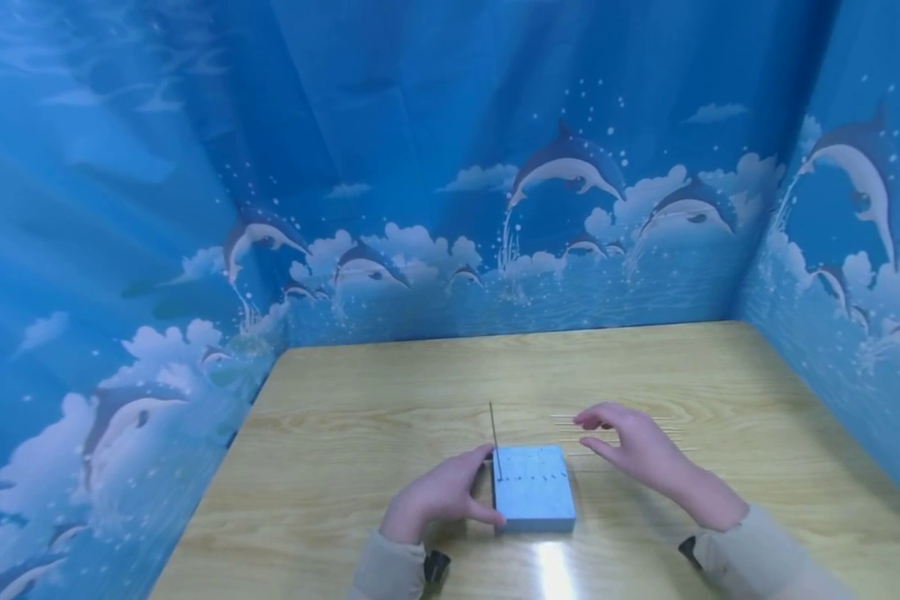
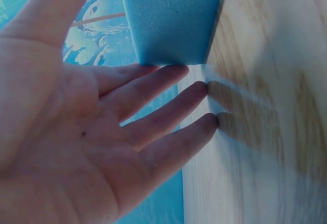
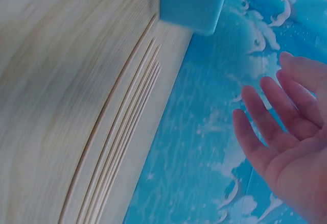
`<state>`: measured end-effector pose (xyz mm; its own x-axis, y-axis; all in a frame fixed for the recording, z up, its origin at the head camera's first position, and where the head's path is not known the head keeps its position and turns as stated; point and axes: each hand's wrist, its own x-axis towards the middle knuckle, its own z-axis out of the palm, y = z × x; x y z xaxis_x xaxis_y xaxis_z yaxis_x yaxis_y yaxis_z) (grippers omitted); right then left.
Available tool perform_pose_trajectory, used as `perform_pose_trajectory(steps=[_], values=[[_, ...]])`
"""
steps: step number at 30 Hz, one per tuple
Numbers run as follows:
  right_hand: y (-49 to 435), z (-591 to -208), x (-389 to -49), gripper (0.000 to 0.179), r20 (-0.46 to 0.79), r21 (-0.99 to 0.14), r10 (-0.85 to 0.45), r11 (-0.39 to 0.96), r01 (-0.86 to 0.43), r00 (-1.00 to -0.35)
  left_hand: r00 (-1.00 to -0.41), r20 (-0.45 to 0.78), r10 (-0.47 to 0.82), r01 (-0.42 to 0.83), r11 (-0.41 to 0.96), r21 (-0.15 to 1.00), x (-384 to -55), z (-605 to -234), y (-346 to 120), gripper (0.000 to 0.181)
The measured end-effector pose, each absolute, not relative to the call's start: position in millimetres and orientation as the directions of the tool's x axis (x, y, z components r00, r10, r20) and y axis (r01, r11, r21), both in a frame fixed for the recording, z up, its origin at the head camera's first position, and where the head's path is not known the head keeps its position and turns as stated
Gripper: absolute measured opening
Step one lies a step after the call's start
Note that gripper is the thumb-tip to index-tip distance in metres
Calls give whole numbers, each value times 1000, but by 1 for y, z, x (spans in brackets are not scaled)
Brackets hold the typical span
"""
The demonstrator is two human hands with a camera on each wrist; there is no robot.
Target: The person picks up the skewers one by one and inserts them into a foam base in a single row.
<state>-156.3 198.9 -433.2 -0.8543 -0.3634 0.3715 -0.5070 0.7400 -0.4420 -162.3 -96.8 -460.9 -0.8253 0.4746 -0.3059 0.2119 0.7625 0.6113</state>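
Wood-grain table (image 1: 360, 400); on it, 1 blue block (image 1: 536, 502); beside that, several thin sticks (image 3: 119, 122)

Blue printed sheets enclose the area on three sides: a back sheet (image 1: 420, 117), a left sheet (image 1: 45, 217) and a right sheet (image 1: 896, 333). All bear leaping dolphins (image 1: 570, 169), white clouds (image 1: 412, 247) and pale water (image 1: 390, 312). Faint creases and soft vertical folds are noted on the back sheet, directly behind the desk's (image 1: 330, 425) far edge. Desk surface: light wood grain, yellowish brown. One bright reflection (image 1: 553, 571) of light shows toward the near side.
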Motion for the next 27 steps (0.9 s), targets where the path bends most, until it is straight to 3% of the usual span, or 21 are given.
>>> perform_pose_trajectory(steps=[12, 20, 27], values=[[241, -445, -159, 24, 242, -413, -381, 792, -450, -892, -823, -303, 481, 220, 761, 611, -163, -460, -97, 115], [252, -451, -162, 21, 67, -428, -385, 822, -375, -921, -826, -308, 472, 206, 762, 614, -164, -456, -95, 114], [252, -460, -161, 18, 52, -416, -409, 821, -392, -911, -826, -319, 464, 195, 768, 610, -162, -458, -96, 115]])
